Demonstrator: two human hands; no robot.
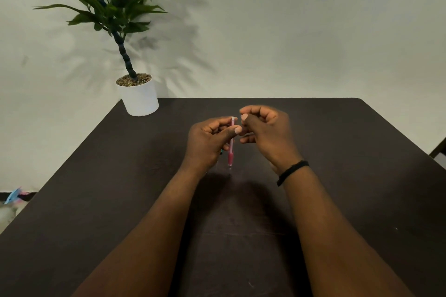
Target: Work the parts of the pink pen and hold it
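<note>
Hands meet over the middle of the dark desk (96, 151), and between them stands a thin pink pen (232, 142), almost upright, with its tip down near the desk top. The left hand (207, 144) grips the pen, with its fingers curled round the barrel and its thumb pressed across the front. The right hand (265, 132) sits just beside the top end of the pen, at about one o'clock from it; its fingers are curled in and its thumb tip comes close to the white end, but I cannot tell if it pinches the pen or some small part. It looks like the step in hand is working on the top end of the pen, maybe the cap or the clicker. A next move would need a steady hold from the left hand and a small, careful pinch from the right. A black band (293, 172) goes round the right wrist. A plant in a white pot (141, 101) stands at eleven o'clock, at the far corner of the desk. No words or brand marks can be read on the pen, the pot or the band.
</note>
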